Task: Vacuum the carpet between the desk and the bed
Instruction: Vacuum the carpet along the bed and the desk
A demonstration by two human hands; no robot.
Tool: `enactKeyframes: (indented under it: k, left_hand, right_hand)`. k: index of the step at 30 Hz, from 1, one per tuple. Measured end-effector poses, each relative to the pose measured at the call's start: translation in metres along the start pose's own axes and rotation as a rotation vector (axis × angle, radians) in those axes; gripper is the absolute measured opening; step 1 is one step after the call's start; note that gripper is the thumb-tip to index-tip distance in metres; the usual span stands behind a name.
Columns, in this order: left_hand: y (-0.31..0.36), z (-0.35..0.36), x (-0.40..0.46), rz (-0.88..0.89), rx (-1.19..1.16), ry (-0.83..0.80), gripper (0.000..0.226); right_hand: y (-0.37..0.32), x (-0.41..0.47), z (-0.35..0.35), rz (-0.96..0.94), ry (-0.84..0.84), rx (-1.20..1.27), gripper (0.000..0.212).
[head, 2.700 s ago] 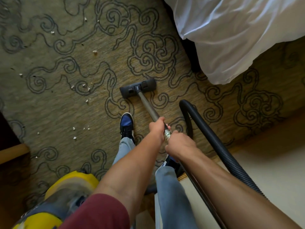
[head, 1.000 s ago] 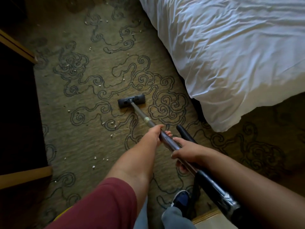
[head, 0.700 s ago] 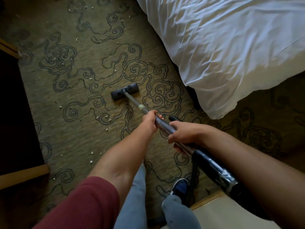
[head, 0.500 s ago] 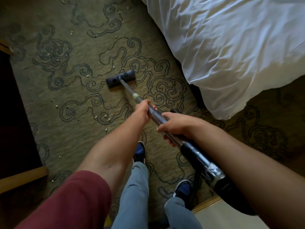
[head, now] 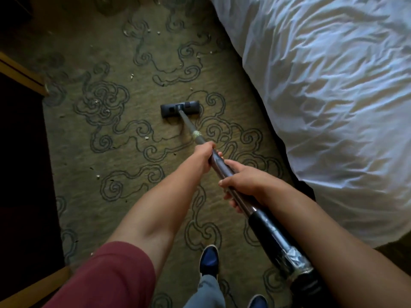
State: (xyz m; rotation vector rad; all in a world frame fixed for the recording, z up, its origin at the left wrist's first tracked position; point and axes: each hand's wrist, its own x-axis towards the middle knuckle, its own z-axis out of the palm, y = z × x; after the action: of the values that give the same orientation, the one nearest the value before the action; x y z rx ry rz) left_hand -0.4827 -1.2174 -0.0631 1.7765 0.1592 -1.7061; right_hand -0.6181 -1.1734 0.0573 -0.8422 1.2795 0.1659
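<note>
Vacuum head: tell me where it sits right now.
In the head view, the vacuum head lies flat on the carpet upper centre, between the dark desk and the white bed.

The room I work in is dim. Light falls from the right, brightest on the white bedsheet (head: 329, 103), whose folds glare pale blue. The desk (head: 22, 163) on my left sinks into near-black shadow. The far carpet (head: 124, 196) looks soft and grainy, and the wide lens bends the picture's edges.

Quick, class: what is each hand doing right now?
Left hand: closed around the vacuum wand, further down it.
Right hand: closed around the same wand, nearer the hose end.
</note>
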Motion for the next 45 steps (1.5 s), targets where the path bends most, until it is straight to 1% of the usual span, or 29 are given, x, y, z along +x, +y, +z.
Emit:
enactKeyframes:
  k: [2,5,8,11,13,14,16,19,27,29,32,35,36,40,43,45]
  left_hand:
    - [0.026,-0.001,0.014,0.006,0.004,0.002,0.013]
    - [0.073,0.004,0.042,0.006,0.002,-0.049,0.011]
    - [0.122,0.007,0.067,0.021,0.004,-0.041,0.011]
    - [0.183,0.009,0.091,0.019,0.032,-0.033,0.009]
    - [0.228,0.008,0.110,0.009,0.059,-0.037,0.013]
    - [0.253,0.009,0.119,0.006,0.062,-0.035,0.015]
    - [0.296,0.012,0.137,0.016,0.061,-0.027,0.011]
    - [0.355,0.020,0.154,0.005,0.070,-0.030,0.015]
    - [0.492,0.023,0.218,0.026,-0.008,-0.036,0.012]
    - [0.538,0.019,0.241,0.035,0.009,-0.049,0.012]
    - [0.614,0.004,0.279,0.040,0.041,-0.019,0.013]
    - [0.686,-0.014,0.312,0.005,0.059,-0.008,0.013]
    - [0.721,-0.020,0.324,0.008,0.049,-0.010,0.012]
    - [0.803,-0.019,0.351,0.042,0.050,0.002,0.009]
    - [0.865,-0.024,0.370,0.062,0.069,0.023,0.011]
    - [0.900,-0.030,0.384,0.072,0.097,0.037,0.012]
  right_hand:
    - [-0.026,0.015,0.000,-0.010,0.004,0.002,0.059]
    - [-0.068,0.039,-0.009,-0.016,0.022,-0.007,0.050]
    - [-0.116,0.064,-0.020,-0.027,0.013,-0.001,0.038]
    - [-0.171,0.092,-0.029,-0.045,0.017,-0.017,0.044]
    - [-0.213,0.114,-0.036,-0.045,0.002,-0.013,0.049]
    - [-0.237,0.127,-0.040,-0.044,-0.013,-0.020,0.049]
    - [-0.279,0.150,-0.051,-0.042,-0.027,-0.038,0.046]
    - [-0.339,0.177,-0.070,-0.017,-0.025,-0.054,0.045]
    - [-0.471,0.249,-0.094,-0.023,-0.014,-0.108,0.050]
    - [-0.511,0.276,-0.096,-0.035,-0.011,-0.109,0.051]
    - [-0.581,0.323,-0.090,-0.049,0.013,-0.110,0.047]
    - [-0.648,0.364,-0.081,-0.086,0.049,-0.215,0.049]
    - [-0.680,0.383,-0.079,-0.082,0.059,-0.261,0.051]
    - [-0.765,0.421,-0.087,-0.085,0.110,-0.447,0.052]
    - [-0.828,0.447,-0.092,-0.079,0.118,-0.454,0.045]
    - [-0.860,0.465,-0.088,-0.076,0.104,-0.485,0.047]
